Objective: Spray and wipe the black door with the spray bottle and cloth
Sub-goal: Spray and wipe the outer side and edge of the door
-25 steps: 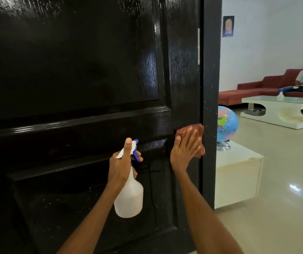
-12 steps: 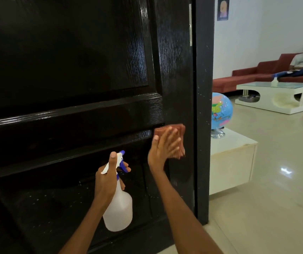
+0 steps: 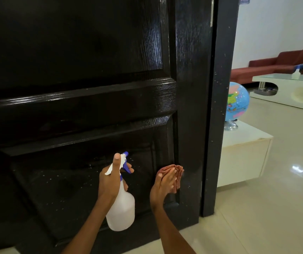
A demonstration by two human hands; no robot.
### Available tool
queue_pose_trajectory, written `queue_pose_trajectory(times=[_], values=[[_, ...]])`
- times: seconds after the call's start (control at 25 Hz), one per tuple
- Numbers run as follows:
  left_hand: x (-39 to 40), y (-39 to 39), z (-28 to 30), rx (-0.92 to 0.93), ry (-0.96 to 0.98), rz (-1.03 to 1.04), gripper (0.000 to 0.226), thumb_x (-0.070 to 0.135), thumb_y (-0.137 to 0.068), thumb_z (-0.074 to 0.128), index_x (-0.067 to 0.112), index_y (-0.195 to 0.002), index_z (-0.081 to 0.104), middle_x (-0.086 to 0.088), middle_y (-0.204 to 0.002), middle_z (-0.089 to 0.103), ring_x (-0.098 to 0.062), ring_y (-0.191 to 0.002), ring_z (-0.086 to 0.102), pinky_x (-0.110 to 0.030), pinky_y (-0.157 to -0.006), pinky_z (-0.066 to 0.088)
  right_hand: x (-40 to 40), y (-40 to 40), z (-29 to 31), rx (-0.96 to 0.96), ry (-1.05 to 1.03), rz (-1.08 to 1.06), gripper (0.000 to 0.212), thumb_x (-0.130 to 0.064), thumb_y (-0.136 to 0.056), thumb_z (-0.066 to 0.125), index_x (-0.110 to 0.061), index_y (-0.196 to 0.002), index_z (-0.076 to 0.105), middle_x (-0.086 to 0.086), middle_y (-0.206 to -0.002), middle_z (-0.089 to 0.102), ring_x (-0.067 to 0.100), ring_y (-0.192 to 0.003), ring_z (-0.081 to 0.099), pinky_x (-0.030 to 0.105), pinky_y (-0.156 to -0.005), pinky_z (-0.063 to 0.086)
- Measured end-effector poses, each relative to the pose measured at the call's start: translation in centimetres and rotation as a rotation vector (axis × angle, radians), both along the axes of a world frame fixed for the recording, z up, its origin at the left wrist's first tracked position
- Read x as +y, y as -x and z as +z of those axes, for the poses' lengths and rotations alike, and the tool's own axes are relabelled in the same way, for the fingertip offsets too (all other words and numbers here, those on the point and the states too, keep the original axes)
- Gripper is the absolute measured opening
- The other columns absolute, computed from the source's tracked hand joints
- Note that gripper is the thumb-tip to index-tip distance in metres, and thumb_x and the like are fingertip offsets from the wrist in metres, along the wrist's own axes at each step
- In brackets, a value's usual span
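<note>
Lower door panel: spraying and wiping

My left grip (image 3: 110,182) is clamped on the spray bottle (image 3: 121,208), nozzle facing the black door (image 3: 92,107); my right grip (image 3: 163,184), fingers straight, presses the reddish cloth (image 3: 178,173) flat against the door's lower right stile

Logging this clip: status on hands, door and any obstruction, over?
Left hand grips spray bottle. Right hand presses cloth flat on black door, lower panel edge. Nothing in the way.
</note>
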State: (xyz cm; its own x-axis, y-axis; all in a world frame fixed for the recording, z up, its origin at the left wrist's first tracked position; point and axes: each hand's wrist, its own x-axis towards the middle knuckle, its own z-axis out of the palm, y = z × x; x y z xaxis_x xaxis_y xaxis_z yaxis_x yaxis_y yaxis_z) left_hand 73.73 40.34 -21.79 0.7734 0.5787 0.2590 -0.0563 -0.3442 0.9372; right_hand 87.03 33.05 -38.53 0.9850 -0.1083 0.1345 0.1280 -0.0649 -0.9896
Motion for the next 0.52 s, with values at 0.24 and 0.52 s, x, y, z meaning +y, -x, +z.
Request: queue_pose_trajectory(times=[0.24,0.52], values=[[0.6,2.0,-0.6,-0.01,-0.017,0.028,0.064,0.058,-0.093,0.027,0.014,-0.082,0.071,-0.005,-0.083,0.075,-0.021,-0.05,0.058,-0.036,-0.054,0.052,1.0,0.0,9.7,-0.139,-0.071,-0.036,0.07,-0.062,-0.101,0.018,-0.036,-0.161,-0.006,-0.012,-0.169,-0.015,0.017,-0.156,-0.019,0.046,-0.124,-0.016],[-0.3,0.6,-1.4,-0.019,0.012,-0.003,0.064,0.058,-0.094,0.026,0.014,-0.082,0.07,-0.003,-0.082,0.075,-0.023,-0.05,0.059,-0.036,-0.053,0.052,-1.3,-5.0,13.5,-0.626,0.35,-0.129,0.059,-0.047,-0.11,0.017,-0.03,-0.162,-0.004,-0.011,-0.17,-0.011,0.021,-0.159,-0.007,0.043,-0.127,-0.007]])
